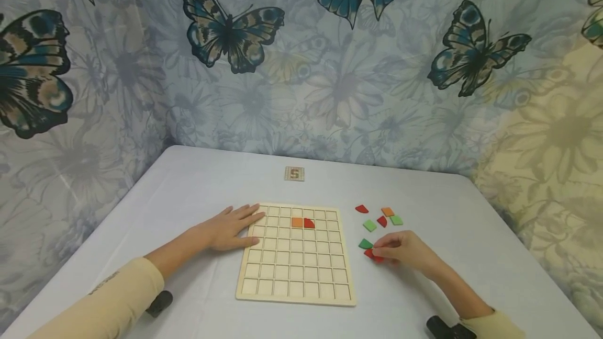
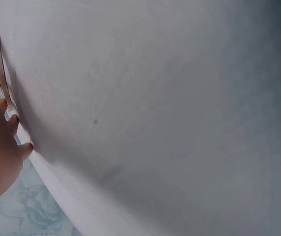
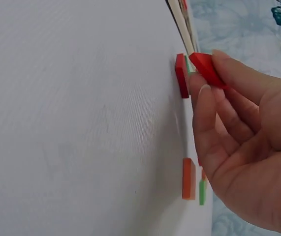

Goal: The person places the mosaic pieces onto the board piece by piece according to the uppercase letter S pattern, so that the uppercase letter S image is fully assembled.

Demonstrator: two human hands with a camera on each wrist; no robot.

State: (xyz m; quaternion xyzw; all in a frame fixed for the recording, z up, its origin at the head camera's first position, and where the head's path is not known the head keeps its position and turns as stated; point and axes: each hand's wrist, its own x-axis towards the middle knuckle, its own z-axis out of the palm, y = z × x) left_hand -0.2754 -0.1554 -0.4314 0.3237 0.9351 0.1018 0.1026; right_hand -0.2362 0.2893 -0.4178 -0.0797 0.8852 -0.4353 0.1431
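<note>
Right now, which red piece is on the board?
The red piece right of an orange square on the board; the other red ones are off it, one pinched in your right hand.

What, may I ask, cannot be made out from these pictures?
Head view: whether the patterned card shows S or 5; too small.
Left wrist view: part of the left grip, cut off by the left edge.
Right wrist view: full outline of the red tile, partly covered by the right grip.
</note>
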